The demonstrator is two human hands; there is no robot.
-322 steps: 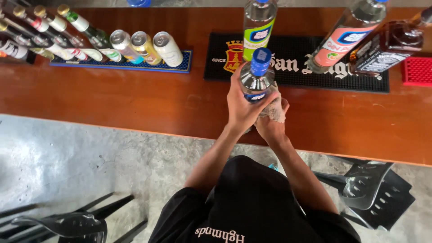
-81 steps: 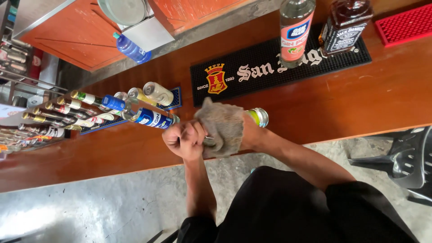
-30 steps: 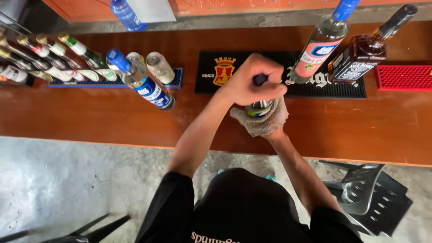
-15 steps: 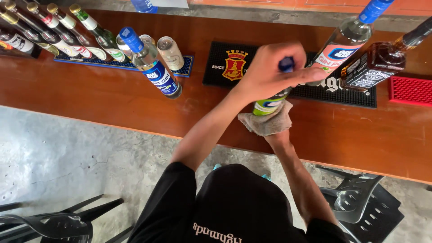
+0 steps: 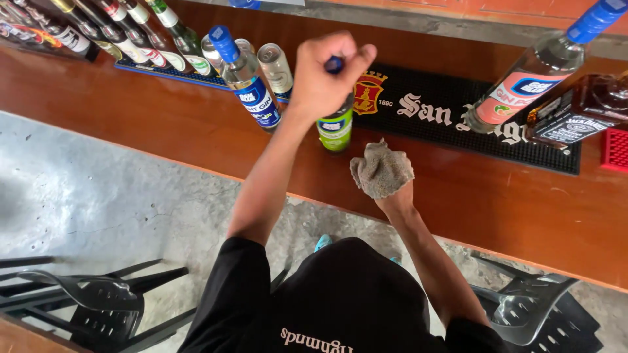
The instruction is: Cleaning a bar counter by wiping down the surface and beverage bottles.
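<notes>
Your left hand (image 5: 325, 73) grips the blue cap of the green-labelled bottle (image 5: 335, 124), standing upright on the wooden table (image 5: 163, 124) at the black mat's (image 5: 445, 121) near edge. The bottle hangs directly beneath that hand, its long axis vertical. Your right hand (image 5: 386, 180), just beside it, is bunched around a grey rag (image 5: 381, 168). Half a second ago the rag cupped the bottle's base; now it has come away.

The counter (image 5: 163, 124) is glossy reddish wood, smooth. On it the black bar mat (image 5: 458, 117) looks matt and rubbery. The bottle (image 5: 335, 124) under the left hand (image 5: 324, 75) is clear glass with a glossy green label; at its 5 o'clock the right hand (image 5: 392, 196) bunches a grey cloth (image 5: 381, 171) (soft, nubbly). The floor (image 5: 85, 196) is rough concrete.
</notes>
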